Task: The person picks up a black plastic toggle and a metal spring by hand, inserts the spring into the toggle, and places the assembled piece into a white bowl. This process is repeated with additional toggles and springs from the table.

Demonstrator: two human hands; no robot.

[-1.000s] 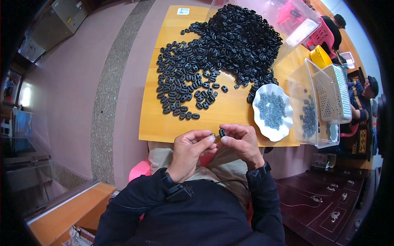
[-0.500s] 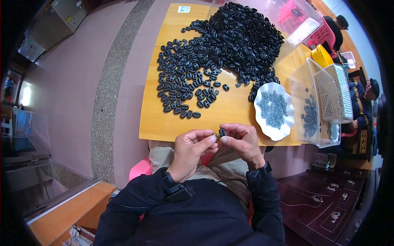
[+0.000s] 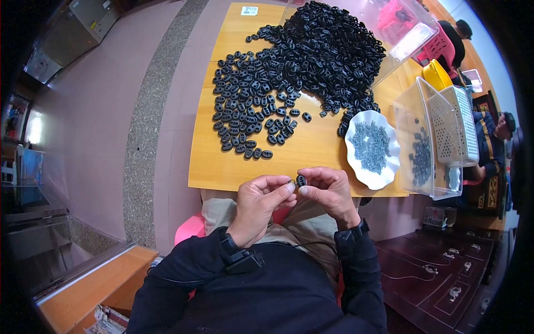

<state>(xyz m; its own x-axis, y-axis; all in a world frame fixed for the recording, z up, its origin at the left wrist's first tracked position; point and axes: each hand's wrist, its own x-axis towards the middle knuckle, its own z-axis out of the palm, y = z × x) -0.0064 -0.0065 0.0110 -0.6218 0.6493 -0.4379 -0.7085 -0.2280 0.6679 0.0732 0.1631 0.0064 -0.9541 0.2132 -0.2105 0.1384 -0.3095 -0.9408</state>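
Note:
Just beyond the table's near edge, over my lap, my two hands nearly meet. My right hand (image 3: 330, 196) pinches a small black oval two-hole cord lock (image 3: 301, 181) between thumb and fingers, its holes turned up toward me. Close beside it, the thumb and forefinger of my left hand (image 3: 257, 201) are pressed together, and a tiny thing at their tips is too small to name. Loose cord locks (image 3: 245, 103) of the same kind spread over the table, rising to a big heap (image 3: 334, 50) at the far side.
A white scalloped bowl (image 3: 382, 181) of small metal springs (image 3: 371, 147) stands on the wooden table (image 3: 222, 172) at right. Beyond it are a clear plastic bin (image 3: 439, 192) with dark bits, a white perforated basket (image 3: 453, 125) and a yellow container (image 3: 436, 75). Other people sit at far right.
My hands hold nearly the same pose over my lap. The cord lock in my right fingers has turned very slightly; the view has shifted a little.

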